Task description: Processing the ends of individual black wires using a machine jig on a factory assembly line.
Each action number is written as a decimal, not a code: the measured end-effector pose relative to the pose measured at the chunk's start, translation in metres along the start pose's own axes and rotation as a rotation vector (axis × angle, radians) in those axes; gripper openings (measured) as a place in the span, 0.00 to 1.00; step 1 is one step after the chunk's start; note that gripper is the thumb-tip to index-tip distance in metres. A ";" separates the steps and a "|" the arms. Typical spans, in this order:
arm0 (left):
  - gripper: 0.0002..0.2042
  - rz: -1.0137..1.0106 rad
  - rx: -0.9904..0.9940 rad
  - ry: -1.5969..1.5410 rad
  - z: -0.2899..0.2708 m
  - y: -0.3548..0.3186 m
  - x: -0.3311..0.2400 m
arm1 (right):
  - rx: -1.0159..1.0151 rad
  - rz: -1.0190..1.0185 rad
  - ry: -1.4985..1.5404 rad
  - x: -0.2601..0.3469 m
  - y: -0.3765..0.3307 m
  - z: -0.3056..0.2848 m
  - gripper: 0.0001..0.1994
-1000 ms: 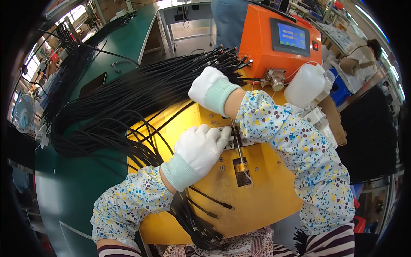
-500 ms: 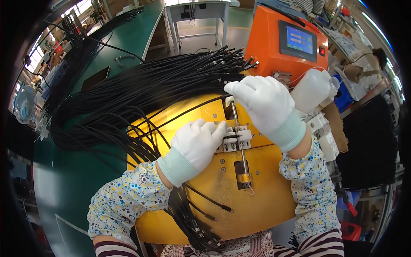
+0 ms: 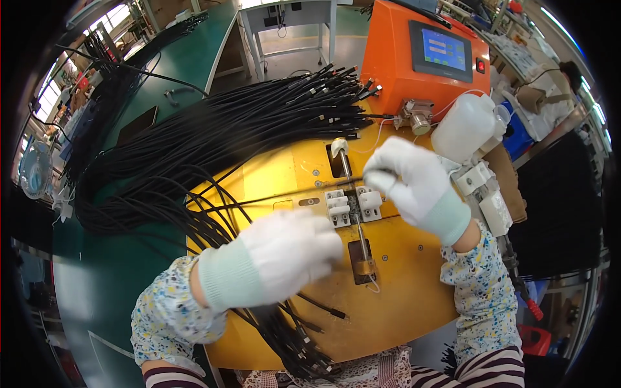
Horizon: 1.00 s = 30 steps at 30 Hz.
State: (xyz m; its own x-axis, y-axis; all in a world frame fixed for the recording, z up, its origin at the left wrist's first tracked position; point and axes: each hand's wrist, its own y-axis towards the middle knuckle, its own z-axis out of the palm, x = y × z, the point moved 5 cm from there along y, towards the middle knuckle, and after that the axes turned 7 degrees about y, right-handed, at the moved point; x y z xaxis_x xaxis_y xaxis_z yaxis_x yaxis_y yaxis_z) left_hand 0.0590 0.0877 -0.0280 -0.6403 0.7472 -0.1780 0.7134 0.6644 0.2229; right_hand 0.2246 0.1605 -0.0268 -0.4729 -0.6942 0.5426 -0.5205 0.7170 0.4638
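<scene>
Both my hands wear white gloves with pale green cuffs. My right hand (image 3: 411, 184) is closed on the end of a black cable (image 3: 294, 192), just right of the fixture. That cable runs blurred from the left across the plate and above the fixture. Smeared by motion, my left hand (image 3: 284, 252) hovers over the plate, left of and nearer than the fixture; its fingers cannot be made out. The fixture has a left white block (image 3: 337, 208) and a right white block (image 3: 369, 204), with a metal rod (image 3: 362, 236) running between them, on a yellow plate (image 3: 401, 291).
A thick bundle of black cables (image 3: 213, 129) lies across the far left. More cables (image 3: 288, 346) hang at the near edge. An orange machine with a screen (image 3: 394, 71) stands at the back right, beside a white plastic bottle (image 3: 462, 129) and a metal valve-like part (image 3: 417, 116).
My right hand has come nearer and slightly right from the rod's far end, bringing the cable over the fixture. My left hand has drawn away nearer and left. The black piece between the blocks is gone.
</scene>
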 end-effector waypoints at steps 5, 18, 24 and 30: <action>0.16 -0.131 -0.310 0.139 0.009 0.011 0.007 | 0.127 0.227 0.208 -0.013 -0.024 0.016 0.05; 0.20 -0.022 -0.103 0.394 0.039 0.006 0.016 | 0.000 -0.111 -0.007 -0.002 0.047 0.016 0.06; 0.21 0.025 -0.167 0.360 0.040 0.012 0.013 | 0.258 -0.047 -0.559 -0.010 0.126 0.070 0.12; 0.21 -0.080 -0.200 0.134 0.033 0.006 0.033 | 0.068 -0.187 -0.403 -0.013 0.114 0.057 0.12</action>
State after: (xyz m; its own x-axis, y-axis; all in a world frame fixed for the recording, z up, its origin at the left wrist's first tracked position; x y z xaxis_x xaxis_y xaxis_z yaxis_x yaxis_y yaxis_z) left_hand 0.0519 0.1169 -0.0636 -0.7339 0.6749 -0.0769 0.5971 0.6950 0.4006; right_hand 0.1314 0.2475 -0.0209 -0.5986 -0.7903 0.1308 -0.6627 0.5803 0.4735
